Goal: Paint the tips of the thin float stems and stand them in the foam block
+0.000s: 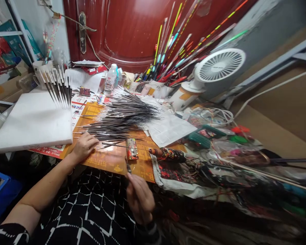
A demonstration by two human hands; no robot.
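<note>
My left hand (88,144) is closed at the near left edge of the pile, its fingers on the end of a thin dark float stick (112,144). That stick runs right, over a paint-smeared block (132,148), toward the tip of a paint-crusted, motor-like tool (172,154). Whether stick and tip join is too fine to see. Low in front of my body, my right hand (141,197) pinches a small, thin brush-like tool (128,166), its end pointing at the block. Beyond my hands lies a large pile of dark float sticks with white tips (124,115).
A white foam block (33,119) at left holds several upright sticks (58,86). Behind stand a water bottle (111,79), colourful float rods (168,51) and a white fan (219,66). A stained cloth (178,185) and cluttered tools lie right. A blue bin (2,194) is lower left.
</note>
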